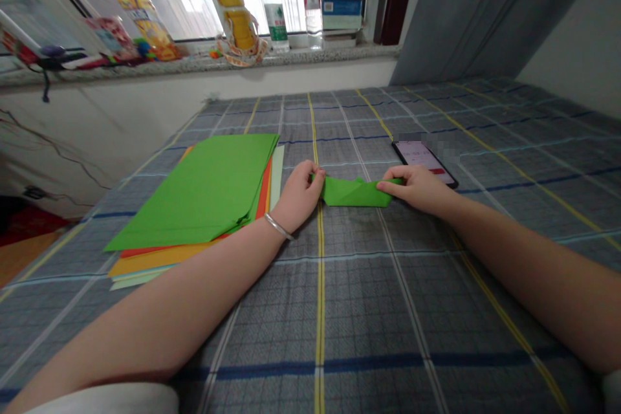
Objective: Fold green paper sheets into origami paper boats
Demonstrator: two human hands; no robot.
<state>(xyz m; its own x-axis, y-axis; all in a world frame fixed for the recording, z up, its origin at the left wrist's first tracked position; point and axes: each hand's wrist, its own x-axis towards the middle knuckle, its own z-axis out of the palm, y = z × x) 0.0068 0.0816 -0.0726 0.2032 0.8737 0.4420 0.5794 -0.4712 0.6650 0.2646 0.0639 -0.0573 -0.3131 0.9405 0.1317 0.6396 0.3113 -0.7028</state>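
Note:
A small folded piece of green paper (356,192) lies on the grey plaid bedsheet (369,297) between my two hands. My left hand (299,194), with a silver bangle on its wrist, pinches the paper's left end with curled fingers. My right hand (416,185) presses and pinches the paper's right end, fingers closed on it. The paper rests flat on the sheet, stretched between both hands.
A stack of coloured paper sheets (204,197), green on top, lies to the left. A phone (424,160) with a lit screen sits just behind my right hand. Bottles (272,3) and boxes stand on the windowsill at the back. A grey curtain (480,13) hangs at the right.

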